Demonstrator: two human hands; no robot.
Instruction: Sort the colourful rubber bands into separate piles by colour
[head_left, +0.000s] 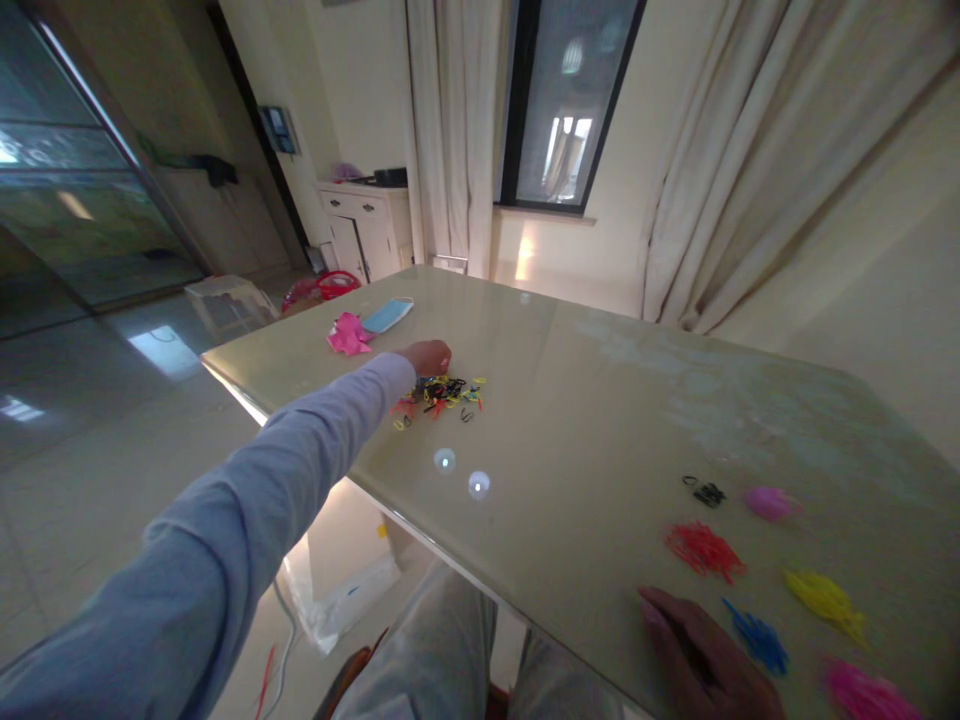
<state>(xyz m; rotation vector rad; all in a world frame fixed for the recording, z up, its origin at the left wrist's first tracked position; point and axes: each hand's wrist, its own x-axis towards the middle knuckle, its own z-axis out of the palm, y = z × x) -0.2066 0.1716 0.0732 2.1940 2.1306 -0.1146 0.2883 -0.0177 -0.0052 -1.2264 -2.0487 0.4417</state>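
Apparently at the far edge of the mixed pile of bands [442,392] on the counter [540,400], left hand [429,357] curled, fingertips hidden; impossible to tell whether parted or closed on a band. Well right of the pile and nearer the body, right hand [709,660] half-curled, grip likewise unclear. Probably nearly weightless, soft, springy, hardly fragile, but prone to cling and tangle. Best to pinch one loop by its outer curve at the pile's loose fringe and lift lightly. Also right of the pile, red bands [705,550], blue bands [759,638] and yellow bands [825,602]; beyond it, leftward, a blue mask [388,315].
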